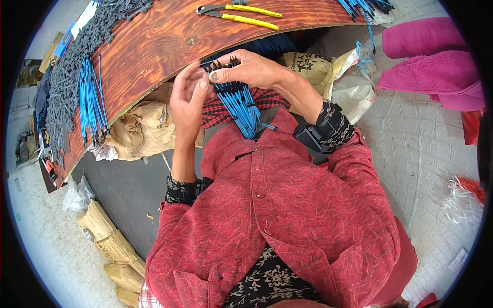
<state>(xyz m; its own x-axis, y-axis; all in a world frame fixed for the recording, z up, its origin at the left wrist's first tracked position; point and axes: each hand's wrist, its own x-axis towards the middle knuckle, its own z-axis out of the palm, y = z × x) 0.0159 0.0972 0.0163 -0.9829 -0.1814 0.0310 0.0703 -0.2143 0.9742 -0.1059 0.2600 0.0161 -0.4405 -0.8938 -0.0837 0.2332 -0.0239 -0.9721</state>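
Note:
A bundle of thin blue rods with black ends (242,109) slants up from my lap beneath the table edge. My right hand (251,69) is closed around its upper part, thumb in front, with black tips poking out above the fingers. Beside it on the left, my left hand (189,97) is cupped with thumb and fingers apart. Its fingertips reach the black tips and are partly hidden by my right thumb. Whether they touch a single rod cannot be made out.
On the curved wooden table (154,46) lie yellow-handled pliers (246,15), a heap of dark grey small parts (67,87) and more blue rods (91,102). Sacks (149,128) are under the edge. Magenta padded cloth (429,61) is at right, flattened cartons (110,241) at lower left.

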